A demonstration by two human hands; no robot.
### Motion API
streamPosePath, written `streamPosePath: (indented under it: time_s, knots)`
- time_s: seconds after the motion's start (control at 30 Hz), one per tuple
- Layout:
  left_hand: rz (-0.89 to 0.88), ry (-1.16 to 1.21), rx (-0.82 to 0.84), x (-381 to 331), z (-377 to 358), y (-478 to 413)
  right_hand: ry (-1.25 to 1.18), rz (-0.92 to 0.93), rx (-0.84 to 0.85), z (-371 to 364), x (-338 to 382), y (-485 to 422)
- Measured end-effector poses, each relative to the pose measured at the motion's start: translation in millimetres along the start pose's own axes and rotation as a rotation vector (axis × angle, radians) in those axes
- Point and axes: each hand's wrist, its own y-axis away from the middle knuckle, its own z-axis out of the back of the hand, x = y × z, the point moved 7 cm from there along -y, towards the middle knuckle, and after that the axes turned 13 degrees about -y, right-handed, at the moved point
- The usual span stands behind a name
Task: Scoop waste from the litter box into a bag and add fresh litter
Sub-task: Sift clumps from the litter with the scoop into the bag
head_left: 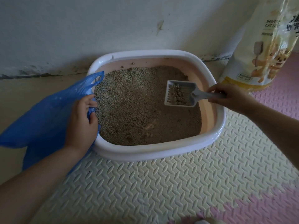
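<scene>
Midway by the look of it: right hand (229,96) pinches the scoop (181,92), loaded with clumps above the litter in the box (161,152), left hand (82,120) grips the blue bag (42,113) at the rim, fresh-litter sack (258,50) stands untouched beside.

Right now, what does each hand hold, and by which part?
The right hand pinches the scoop by its handle. The left hand grips the blue bag at its opening edge, beside the litter box.
</scene>
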Motion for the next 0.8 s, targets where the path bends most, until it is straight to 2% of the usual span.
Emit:
streamPosePath:
  time_s: [0.2, 0.37, 0.5, 0.8]
  knots:
    - [0.013, 0.000, -0.002, -1, -1, 0, 0.230, 0.154, 0.044, 6, 5, -14]
    - [0.018, -0.016, -0.016, 0, 0, 0, 0.363, 0.265, 0.218, -19, 31, -20]
    - [0.037, -0.016, -0.020, 0, 0, 0, 0.379, 0.319, 0.353, -58, 58, -19]
    - [0.024, 0.003, -0.045, 1, 0, 0, 0.312, 0.337, 0.383, -116, 105, -16]
